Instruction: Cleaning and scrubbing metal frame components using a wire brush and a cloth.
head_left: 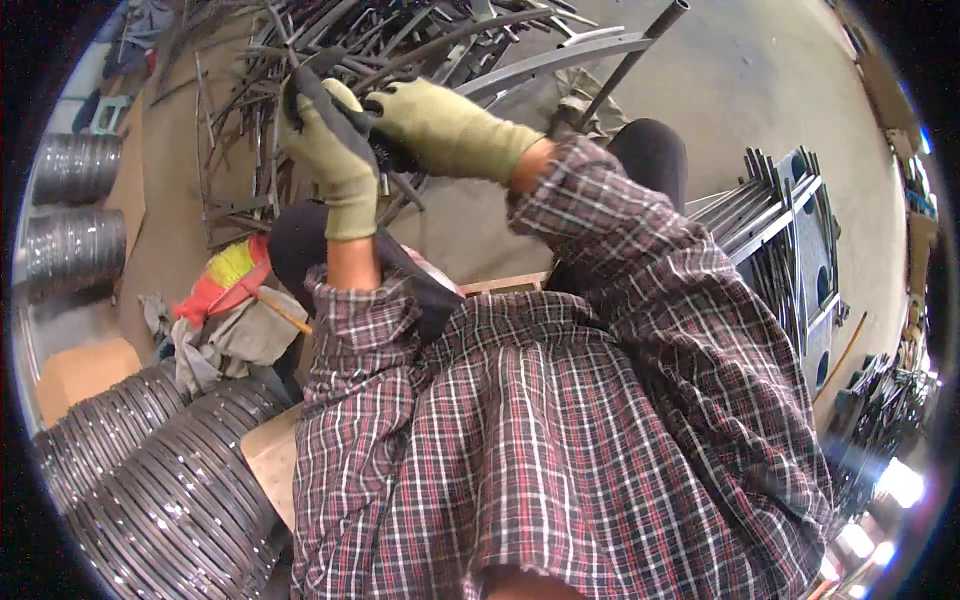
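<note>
Both hands wear pale yellow-green knit gloves with dark coated palms, and they meet at the upper left over a heap of metal bars (430, 50). My left hand (335, 150) is closed, and a thin dark metal rod (281, 28) runs up from its fingertips. Close against it on the right, my right hand (430, 125) has its fingers curled inward. Whatever lies between its fingers is dark and mostly hidden. Just below the hands, the end of a dark bar (408, 190) shows; whether it joins the rod cannot be made out.
Black coils of ribbed stock (180, 490) lie at the lower left, with wrapped coils (75, 168) beyond. A red and yellow brush (230, 275) rests beside grey rags. A pipe (640, 60) leans near my right knee (650, 155). At right stands a rack (785, 230) of thin bars.
</note>
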The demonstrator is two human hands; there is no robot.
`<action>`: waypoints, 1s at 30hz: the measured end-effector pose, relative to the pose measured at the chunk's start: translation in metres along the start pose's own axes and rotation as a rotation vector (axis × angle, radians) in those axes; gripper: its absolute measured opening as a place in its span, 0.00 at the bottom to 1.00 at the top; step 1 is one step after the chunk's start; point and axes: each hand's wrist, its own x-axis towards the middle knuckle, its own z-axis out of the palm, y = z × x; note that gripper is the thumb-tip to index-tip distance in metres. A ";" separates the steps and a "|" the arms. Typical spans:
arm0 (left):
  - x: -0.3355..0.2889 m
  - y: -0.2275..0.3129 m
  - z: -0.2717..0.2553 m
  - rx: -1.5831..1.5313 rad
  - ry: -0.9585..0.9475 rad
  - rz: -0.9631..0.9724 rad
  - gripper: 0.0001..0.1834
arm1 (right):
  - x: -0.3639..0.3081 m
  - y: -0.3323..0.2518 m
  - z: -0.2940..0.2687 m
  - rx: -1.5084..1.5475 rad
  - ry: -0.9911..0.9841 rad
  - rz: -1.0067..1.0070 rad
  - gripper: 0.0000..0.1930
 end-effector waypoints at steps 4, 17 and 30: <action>0.007 -0.007 -0.003 -0.019 -0.059 0.120 0.19 | -0.068 0.109 -0.061 0.072 -0.105 0.151 0.27; 0.001 0.005 -0.005 0.069 -0.029 0.167 0.19 | -0.078 0.111 -0.074 -0.135 -0.102 0.060 0.18; 0.006 0.013 0.004 0.013 0.074 0.055 0.19 | -0.066 0.087 -0.069 -0.309 -0.058 0.081 0.13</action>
